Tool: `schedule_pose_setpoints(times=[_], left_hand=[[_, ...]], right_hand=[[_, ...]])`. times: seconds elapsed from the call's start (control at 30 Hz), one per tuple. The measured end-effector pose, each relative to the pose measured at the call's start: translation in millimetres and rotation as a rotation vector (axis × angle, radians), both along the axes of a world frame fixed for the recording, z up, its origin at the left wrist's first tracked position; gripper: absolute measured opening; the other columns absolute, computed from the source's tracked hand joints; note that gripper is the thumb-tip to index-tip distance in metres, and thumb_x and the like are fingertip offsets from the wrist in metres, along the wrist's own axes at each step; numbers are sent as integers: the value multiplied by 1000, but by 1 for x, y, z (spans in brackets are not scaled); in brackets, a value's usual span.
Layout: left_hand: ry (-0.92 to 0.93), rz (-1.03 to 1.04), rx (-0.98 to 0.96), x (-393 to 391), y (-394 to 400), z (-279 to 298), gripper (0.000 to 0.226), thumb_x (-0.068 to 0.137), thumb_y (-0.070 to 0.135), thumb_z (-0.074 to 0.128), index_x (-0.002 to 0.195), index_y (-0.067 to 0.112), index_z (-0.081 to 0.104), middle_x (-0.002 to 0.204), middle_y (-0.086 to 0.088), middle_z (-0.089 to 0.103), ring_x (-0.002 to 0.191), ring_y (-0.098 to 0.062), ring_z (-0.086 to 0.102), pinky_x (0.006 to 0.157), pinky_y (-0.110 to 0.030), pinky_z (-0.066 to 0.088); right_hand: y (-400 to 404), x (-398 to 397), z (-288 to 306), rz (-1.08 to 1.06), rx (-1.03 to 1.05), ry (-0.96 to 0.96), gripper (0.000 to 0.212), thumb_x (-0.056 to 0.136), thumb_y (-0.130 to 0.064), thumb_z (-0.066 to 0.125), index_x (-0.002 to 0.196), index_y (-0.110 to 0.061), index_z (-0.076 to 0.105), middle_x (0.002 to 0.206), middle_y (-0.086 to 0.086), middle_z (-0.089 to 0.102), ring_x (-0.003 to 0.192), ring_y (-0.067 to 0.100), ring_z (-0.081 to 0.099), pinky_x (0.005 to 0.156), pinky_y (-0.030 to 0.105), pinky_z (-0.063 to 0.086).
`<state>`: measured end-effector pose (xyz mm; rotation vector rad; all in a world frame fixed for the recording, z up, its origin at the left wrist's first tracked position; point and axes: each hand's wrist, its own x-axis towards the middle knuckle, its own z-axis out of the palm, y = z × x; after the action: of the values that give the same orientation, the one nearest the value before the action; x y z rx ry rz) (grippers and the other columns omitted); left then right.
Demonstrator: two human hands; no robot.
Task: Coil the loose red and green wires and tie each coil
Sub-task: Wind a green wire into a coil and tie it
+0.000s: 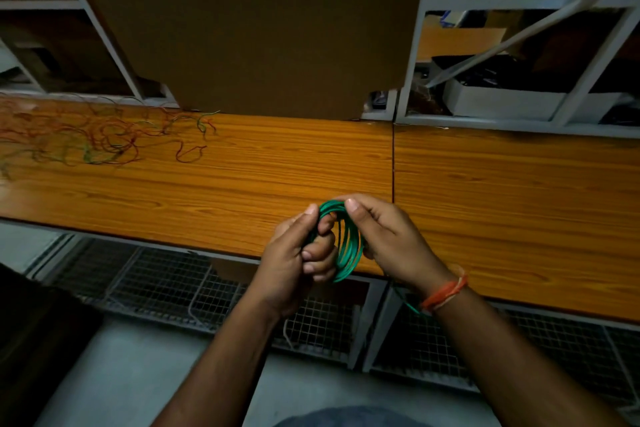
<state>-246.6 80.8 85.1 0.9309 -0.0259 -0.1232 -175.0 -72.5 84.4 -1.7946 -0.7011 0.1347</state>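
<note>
A green wire coil (348,246) of several loops stands upright between both hands, above the front edge of the wooden table (207,184). My left hand (294,260) grips its left side, with fingers curled through the loops. My right hand (388,239) pinches the top right of the coil between thumb and fingers. A loose green tail (410,305) hangs down under my right wrist. A tangle of loose red and green wires (90,135) lies at the table's far left.
A large cardboard sheet (249,28) leans upright at the back of the table. Metal shelving (519,62) with boxes stands behind. Wire mesh racks (173,281) sit below the table's front edge. An orange thread band is on my right wrist.
</note>
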Motion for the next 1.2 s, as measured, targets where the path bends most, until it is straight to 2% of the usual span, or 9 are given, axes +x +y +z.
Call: schedule_pose_setpoints(times=[0.13, 0.23, 0.37, 0.57, 0.73, 0.9, 1.03, 1.1, 1.2], left_hand=[[18, -87, -32, -4, 1, 2, 30, 102, 36, 45, 82, 16, 53, 49, 10, 30, 38, -4, 28, 43, -21, 24], [36, -143, -46, -7, 1, 2, 30, 100, 37, 47, 83, 14, 57, 48, 8, 32, 38, -5, 30, 45, -23, 29], [108, -224, -237, -7, 1, -3, 33, 100, 40, 47, 79, 15, 55, 48, 11, 33, 40, -6, 20, 42, -21, 27], [143, -114, -421, -6, 12, -11, 35, 103, 36, 41, 75, 19, 52, 48, 12, 25, 40, -4, 17, 41, -20, 24], [91, -28, -623, -5, 44, -20, 39, 108, 35, 33, 79, 19, 53, 51, 10, 28, 42, -4, 22, 45, -21, 29], [75, 158, -633, -7, 56, -23, 42, 108, 32, 33, 75, 19, 54, 50, 10, 28, 44, -3, 21, 45, -20, 32], [61, 321, -616, -5, 61, -18, 41, 110, 33, 32, 77, 20, 51, 51, 10, 34, 43, -4, 31, 46, -19, 33], [62, 401, -596, -4, 63, -14, 40, 110, 34, 34, 77, 20, 51, 52, 11, 35, 44, -3, 34, 46, -18, 34], [67, 480, -547, -2, 64, -12, 37, 107, 37, 36, 77, 20, 50, 56, 13, 39, 47, -1, 37, 48, -16, 38]], right_hand=[[0, -7, -5, -65, -47, -80, 39, 109, -37, 39, 80, -19, 56, 67, -7, 55, 57, 6, 49, 57, 29, 37], [-1, -9, -4, -123, -98, -203, 37, 108, -39, 37, 74, -32, 49, 63, -10, 52, 59, 5, 52, 57, 25, 36], [1, -10, -7, -119, -96, -250, 36, 109, -36, 36, 74, -35, 46, 63, -10, 51, 59, 7, 53, 58, 26, 35], [-14, -8, -20, -46, -128, -208, 30, 110, -33, 41, 88, -20, 56, 68, -4, 60, 63, 11, 59, 61, 36, 46], [-48, 1, -46, -89, -427, -378, 30, 103, -46, 38, 102, -27, 61, 75, -10, 61, 70, 14, 61, 64, 42, 50], [-70, -1, -65, -143, -570, -504, 33, 102, -49, 35, 107, -32, 63, 93, -10, 63, 89, 18, 63, 71, 39, 48], [-75, -13, -69, -208, -346, -378, 24, 103, -33, 48, 122, -32, 63, 96, -15, 68, 88, 10, 66, 72, 37, 53], [-79, -17, -65, -275, -172, -263, 18, 102, -28, 54, 116, -29, 65, 84, -13, 67, 79, 6, 66, 67, 31, 52], [-81, -22, -53, -217, -166, -338, 11, 99, -25, 59, 104, -29, 68, 88, -22, 63, 82, 0, 62, 67, 22, 46]])
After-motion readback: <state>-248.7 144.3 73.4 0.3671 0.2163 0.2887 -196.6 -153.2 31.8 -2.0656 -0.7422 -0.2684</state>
